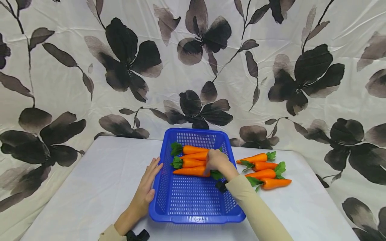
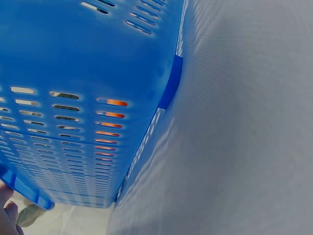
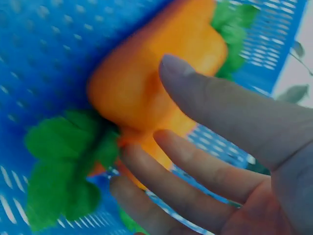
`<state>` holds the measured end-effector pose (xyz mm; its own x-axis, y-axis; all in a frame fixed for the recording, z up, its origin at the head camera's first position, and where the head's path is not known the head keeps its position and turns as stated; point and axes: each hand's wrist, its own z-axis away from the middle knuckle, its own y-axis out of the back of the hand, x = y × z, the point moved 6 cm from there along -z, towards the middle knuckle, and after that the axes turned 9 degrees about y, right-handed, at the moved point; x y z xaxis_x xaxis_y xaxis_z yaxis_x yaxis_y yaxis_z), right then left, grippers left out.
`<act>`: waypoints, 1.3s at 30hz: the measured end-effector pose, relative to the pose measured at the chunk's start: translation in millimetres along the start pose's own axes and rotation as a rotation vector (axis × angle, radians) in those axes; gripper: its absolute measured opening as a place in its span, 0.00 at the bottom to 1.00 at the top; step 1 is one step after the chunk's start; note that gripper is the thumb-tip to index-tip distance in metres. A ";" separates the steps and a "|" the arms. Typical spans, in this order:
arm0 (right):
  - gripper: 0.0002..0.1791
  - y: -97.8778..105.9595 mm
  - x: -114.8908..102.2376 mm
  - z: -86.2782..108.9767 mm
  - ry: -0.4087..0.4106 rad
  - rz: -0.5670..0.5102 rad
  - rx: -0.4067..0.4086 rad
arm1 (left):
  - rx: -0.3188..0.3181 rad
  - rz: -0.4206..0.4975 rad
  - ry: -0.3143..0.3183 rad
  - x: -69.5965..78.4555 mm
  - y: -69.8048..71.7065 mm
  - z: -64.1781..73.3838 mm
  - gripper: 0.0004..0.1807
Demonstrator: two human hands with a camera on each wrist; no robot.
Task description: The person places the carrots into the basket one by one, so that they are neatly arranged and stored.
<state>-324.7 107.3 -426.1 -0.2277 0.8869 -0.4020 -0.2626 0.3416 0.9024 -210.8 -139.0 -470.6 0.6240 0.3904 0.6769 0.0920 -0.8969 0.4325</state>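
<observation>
A blue plastic basket (image 1: pixel 197 201) with slotted walls stands on the white table. Several orange carrots (image 1: pixel 191 171) with green leafy tops lie side by side across its far half. My right hand (image 1: pixel 217 162) reaches in over their right ends. In the right wrist view, thumb and fingers of the right hand (image 3: pixel 293 176) are spread apart around the nearest carrot (image 3: pixel 127 83), not closed on it. My left hand (image 1: pixel 144 190) rests against the basket's left side with straight fingers. The left wrist view shows the basket wall (image 2: pixel 88 63) and fingertips (image 2: pixel 9 215) at its rim.
To the right of the basket, several more carrots (image 1: pixel 275 183) lie in a row on the white table (image 1: pixel 120 167). Behind the table hangs a white cloth (image 1: pixel 169 77) with dark flower prints.
</observation>
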 end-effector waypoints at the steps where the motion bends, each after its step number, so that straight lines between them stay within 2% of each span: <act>1: 0.21 5.7 -3.0 5.2 0.023 -0.017 0.005 | 0.001 0.001 0.001 0.6 0.1 -0.1 0.38; 5: 0.17 27.0 -8.4 18.1 0.057 -0.048 0.032 | 0.009 0.000 -0.009 1.9 0.8 -1.0 0.38; 10: 0.16 48.5 -4.5 28.9 0.098 -0.182 0.083 | 0.007 0.004 -0.021 0.3 0.5 -1.2 0.39; 18: 0.14 83.1 8.8 63.9 0.270 -0.369 0.240 | 0.010 0.004 -0.023 -0.1 1.0 -0.4 0.38; 21: 0.13 93.0 19.8 77.8 0.330 -0.415 0.305 | 0.008 0.006 -0.024 0.3 0.7 -0.9 0.38; 23: 0.13 99.2 28.4 88.0 0.342 -0.437 0.339 | 0.007 0.005 -0.024 0.5 0.4 -0.8 0.38; 30: 0.17 116.4 65.6 128.0 0.318 -0.485 0.412 | 0.007 0.003 -0.020 -0.5 0.1 0.0 0.38; 35: 0.17 121.8 97.9 155.6 0.330 -0.493 0.507 | 0.007 0.003 -0.017 -1.3 0.6 0.4 0.38; 39: 0.15 120.5 126.1 174.3 0.355 -0.621 0.603 | 0.004 -0.005 -0.012 -1.3 0.5 0.7 0.37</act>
<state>-221.7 314.6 -341.0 -0.5087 0.3784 -0.7733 0.0749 0.9143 0.3981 -211.0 -140.1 -471.6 0.6330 0.3920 0.6676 0.0980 -0.8960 0.4331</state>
